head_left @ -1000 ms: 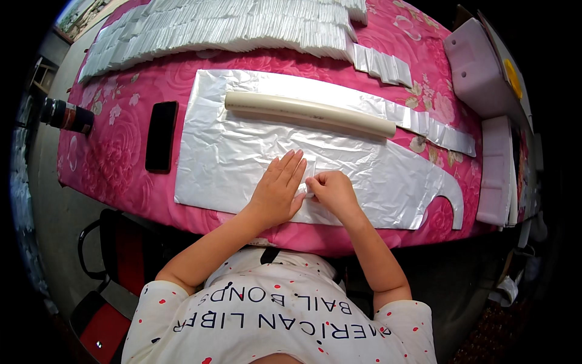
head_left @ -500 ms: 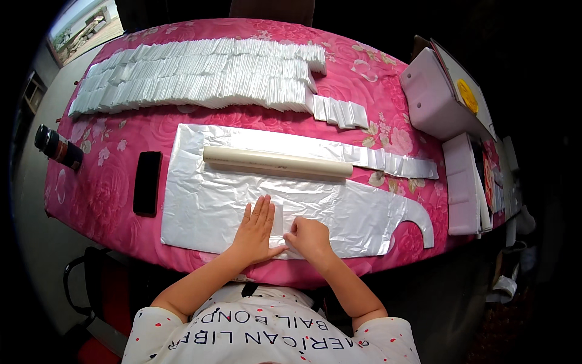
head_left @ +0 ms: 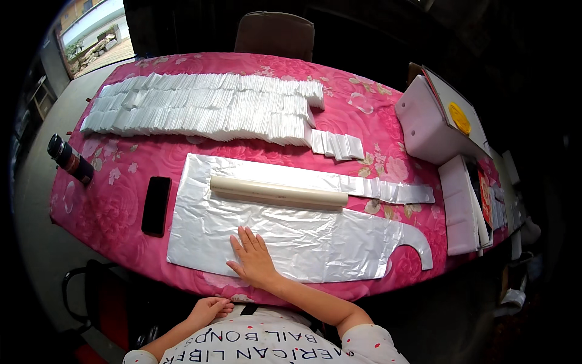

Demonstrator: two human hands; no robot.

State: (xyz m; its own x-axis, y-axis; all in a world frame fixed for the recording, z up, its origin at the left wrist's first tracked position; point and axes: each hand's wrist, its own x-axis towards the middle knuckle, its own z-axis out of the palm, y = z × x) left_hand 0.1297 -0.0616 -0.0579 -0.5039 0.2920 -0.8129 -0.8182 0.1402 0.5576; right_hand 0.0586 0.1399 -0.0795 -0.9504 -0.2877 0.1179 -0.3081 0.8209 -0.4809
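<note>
My right hand lies flat with fingers spread on the near left part of a stack of silvery-white plastic bags. A curved handle strip sticks out at the bags' right end. Across their far side rests a cream plastic pipe, apart from my hand. My left hand is low by the table's front edge, close to my body, with its fingers curled together; whatever may be inside them is hidden. A row of small folded white bags overlaps to the right of the pipe.
Long rows of folded white packets fill the far left of the pink flowered tablecloth. A black phone and dark bottle are at left. White foam boxes stand right, a yellow roll above.
My left hand has left the bags and drawn back to the table edge. My right hand has moved left and flattened out. The small folded piece between them no longer shows. The view has tilted up.
</note>
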